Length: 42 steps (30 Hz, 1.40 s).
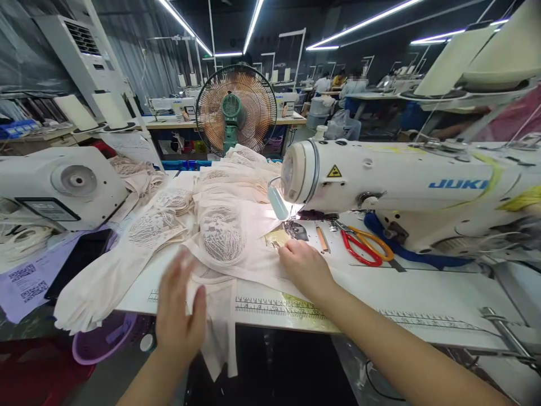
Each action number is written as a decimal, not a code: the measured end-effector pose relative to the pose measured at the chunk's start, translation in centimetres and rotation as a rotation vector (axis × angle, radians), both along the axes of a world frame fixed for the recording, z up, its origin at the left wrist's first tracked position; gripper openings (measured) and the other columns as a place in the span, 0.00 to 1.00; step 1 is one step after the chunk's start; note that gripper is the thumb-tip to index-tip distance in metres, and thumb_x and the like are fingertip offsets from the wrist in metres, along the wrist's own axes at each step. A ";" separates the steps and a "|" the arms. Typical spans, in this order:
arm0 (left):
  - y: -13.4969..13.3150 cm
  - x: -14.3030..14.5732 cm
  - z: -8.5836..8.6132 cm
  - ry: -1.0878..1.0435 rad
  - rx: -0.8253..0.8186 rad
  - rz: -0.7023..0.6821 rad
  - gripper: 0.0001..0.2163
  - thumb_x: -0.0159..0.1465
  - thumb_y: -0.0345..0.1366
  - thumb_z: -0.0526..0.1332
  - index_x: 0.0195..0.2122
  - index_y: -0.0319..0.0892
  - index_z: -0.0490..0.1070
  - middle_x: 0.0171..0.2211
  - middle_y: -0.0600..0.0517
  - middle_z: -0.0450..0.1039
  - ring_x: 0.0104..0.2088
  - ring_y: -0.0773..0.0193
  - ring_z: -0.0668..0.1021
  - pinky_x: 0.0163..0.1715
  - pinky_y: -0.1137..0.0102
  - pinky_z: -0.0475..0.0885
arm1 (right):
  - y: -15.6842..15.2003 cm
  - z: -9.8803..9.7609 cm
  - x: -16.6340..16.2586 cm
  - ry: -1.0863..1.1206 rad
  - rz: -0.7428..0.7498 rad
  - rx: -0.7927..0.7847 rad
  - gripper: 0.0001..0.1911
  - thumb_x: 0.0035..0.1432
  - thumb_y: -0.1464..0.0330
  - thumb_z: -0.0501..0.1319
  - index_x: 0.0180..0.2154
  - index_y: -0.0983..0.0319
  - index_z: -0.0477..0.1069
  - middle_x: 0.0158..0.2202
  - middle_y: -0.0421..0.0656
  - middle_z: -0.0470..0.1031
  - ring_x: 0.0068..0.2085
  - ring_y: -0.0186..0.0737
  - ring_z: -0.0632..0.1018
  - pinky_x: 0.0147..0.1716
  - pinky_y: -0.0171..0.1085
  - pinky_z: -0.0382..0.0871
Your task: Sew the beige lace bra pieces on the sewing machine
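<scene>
Near left: our left hand (pixel 181 307), blurred, half open, thumb apart, nothing visibly held; contact unclear. Our right hand (pixel 306 268) is curled at the cloth near the lamp (pixel 278 203); can't tell if it grips. Bra (pixel 224 234) lies between and beyond our hands. Right: scissors (pixel 359 242), then sewing machine (pixel 393 169). Far: fan (pixel 231 107).

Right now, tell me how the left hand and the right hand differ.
The left hand is blurred; the right hand is clearer. The left hand's thumb stands apart from its fingers; the right hand's fingers curl in. The right hand is close to the lamp; the left hand is farther from it. Both are bare.
</scene>
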<state>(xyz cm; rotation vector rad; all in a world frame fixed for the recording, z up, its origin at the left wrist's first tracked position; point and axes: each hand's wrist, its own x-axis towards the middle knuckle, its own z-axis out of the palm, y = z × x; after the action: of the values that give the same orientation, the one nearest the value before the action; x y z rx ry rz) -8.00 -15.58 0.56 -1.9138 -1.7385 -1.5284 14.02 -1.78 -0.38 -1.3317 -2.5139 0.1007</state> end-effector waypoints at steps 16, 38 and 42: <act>11.0 6.5 -0.5 0.871 -0.801 -0.429 0.31 0.66 0.54 0.45 0.64 0.38 0.51 0.66 0.42 0.46 0.65 0.43 0.52 0.59 0.44 0.49 | -5.2 -3.4 6.2 0.064 0.157 0.263 0.15 0.63 0.70 0.50 0.49 0.64 0.69 0.52 0.52 0.72 0.53 0.50 0.73 0.48 0.49 0.71; 16.0 9.1 0.4 0.927 -0.598 -0.152 0.27 0.65 0.55 0.48 0.54 0.41 0.68 0.48 0.39 0.68 0.47 0.46 0.68 0.49 0.45 0.56 | -4.2 -2.9 5.1 -0.001 0.061 0.181 0.19 0.60 0.66 0.53 0.52 0.66 0.69 0.56 0.51 0.70 0.56 0.55 0.70 0.49 0.55 0.68; 16.3 8.8 0.0 0.970 -0.531 -0.246 0.26 0.65 0.53 0.49 0.50 0.35 0.70 0.45 0.39 0.69 0.45 0.49 0.69 0.45 0.55 0.61 | -4.1 -2.8 5.0 0.003 0.096 0.185 0.19 0.60 0.67 0.53 0.51 0.68 0.69 0.54 0.52 0.71 0.54 0.55 0.71 0.47 0.53 0.71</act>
<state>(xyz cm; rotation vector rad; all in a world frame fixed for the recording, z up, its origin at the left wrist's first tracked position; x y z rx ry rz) 0.81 0.69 0.53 -2.5188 -1.5013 0.0030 19.06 -5.85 -3.19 -1.1391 -2.5145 -0.1075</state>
